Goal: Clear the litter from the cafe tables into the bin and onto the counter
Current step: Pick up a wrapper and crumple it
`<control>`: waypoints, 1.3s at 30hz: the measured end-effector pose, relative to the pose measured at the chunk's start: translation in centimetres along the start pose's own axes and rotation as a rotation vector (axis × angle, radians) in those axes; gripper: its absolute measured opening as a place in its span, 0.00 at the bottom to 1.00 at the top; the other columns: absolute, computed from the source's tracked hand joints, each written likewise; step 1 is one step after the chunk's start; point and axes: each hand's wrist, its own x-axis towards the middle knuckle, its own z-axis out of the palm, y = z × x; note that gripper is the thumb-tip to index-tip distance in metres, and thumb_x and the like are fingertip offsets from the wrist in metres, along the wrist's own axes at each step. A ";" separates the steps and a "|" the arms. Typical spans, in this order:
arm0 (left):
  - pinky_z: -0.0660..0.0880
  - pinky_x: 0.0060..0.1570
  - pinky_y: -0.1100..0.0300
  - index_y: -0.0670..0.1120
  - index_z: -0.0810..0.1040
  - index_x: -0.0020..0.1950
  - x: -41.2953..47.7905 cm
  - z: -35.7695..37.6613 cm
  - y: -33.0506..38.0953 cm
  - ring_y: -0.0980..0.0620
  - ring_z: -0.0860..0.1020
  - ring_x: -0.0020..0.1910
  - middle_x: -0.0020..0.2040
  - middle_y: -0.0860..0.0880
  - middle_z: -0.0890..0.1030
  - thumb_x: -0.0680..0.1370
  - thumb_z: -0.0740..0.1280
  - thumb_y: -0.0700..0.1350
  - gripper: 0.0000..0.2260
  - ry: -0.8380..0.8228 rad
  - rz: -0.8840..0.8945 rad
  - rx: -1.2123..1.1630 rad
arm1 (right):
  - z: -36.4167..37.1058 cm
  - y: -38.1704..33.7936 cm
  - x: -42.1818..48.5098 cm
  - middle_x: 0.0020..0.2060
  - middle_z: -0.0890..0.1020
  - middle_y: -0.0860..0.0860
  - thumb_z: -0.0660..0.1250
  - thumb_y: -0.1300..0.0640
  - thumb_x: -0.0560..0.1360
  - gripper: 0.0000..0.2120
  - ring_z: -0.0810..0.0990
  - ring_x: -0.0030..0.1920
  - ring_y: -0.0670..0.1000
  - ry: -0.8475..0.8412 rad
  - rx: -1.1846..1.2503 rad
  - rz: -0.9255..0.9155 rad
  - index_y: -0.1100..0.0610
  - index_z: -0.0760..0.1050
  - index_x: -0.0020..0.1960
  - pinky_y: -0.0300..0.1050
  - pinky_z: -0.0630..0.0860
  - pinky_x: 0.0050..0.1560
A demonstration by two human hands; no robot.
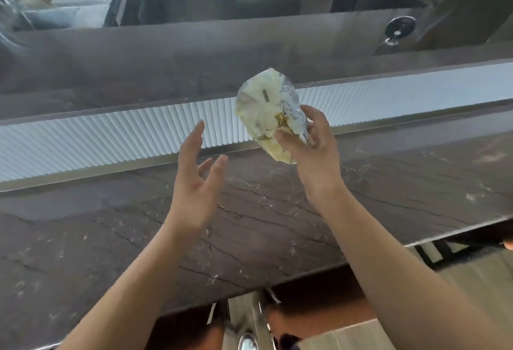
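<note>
1 head-worn view, looking forward and down, close over the dark stone counter (277, 210)

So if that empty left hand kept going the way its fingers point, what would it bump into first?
Probably the white ribbed panel at the back of the stone counter. The left hand points up and away; the wrapper sits off to its right. Depth is uncertain.

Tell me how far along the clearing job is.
Done: nothing visible proves it; no cafe tables or bin are in view. In hand: the right hand grips a crumpled clear-and-yellowish plastic wrapper above the dark marble counter; the left hand is open. Left: setting it down.
</note>
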 end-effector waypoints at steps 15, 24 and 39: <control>0.67 0.62 0.80 0.59 0.61 0.82 -3.4 4.2 10.5 0.65 0.65 0.79 0.82 0.61 0.63 0.85 0.64 0.49 0.26 -0.173 0.192 -0.168 | -8.9 -6.5 -10.5 0.52 0.86 0.42 0.77 0.59 0.73 0.25 0.87 0.53 0.44 0.233 0.059 -0.110 0.51 0.76 0.68 0.38 0.83 0.46; 0.74 0.65 0.66 0.66 0.55 0.81 -6.9 12.0 15.9 0.66 0.69 0.74 0.77 0.69 0.67 0.76 0.68 0.64 0.36 -0.461 0.156 -0.351 | -14.4 -9.1 -15.4 0.57 0.86 0.43 0.77 0.52 0.75 0.21 0.86 0.56 0.45 0.290 -0.065 -0.182 0.39 0.76 0.64 0.39 0.83 0.50; 0.76 0.70 0.42 0.72 0.60 0.78 -27.2 35.5 26.5 0.53 0.75 0.74 0.80 0.54 0.69 0.73 0.78 0.54 0.41 -0.884 0.150 -0.670 | -38.7 -13.0 -38.1 0.64 0.80 0.52 0.65 0.44 0.83 0.22 0.82 0.57 0.40 0.703 -0.061 -0.172 0.49 0.72 0.75 0.35 0.79 0.50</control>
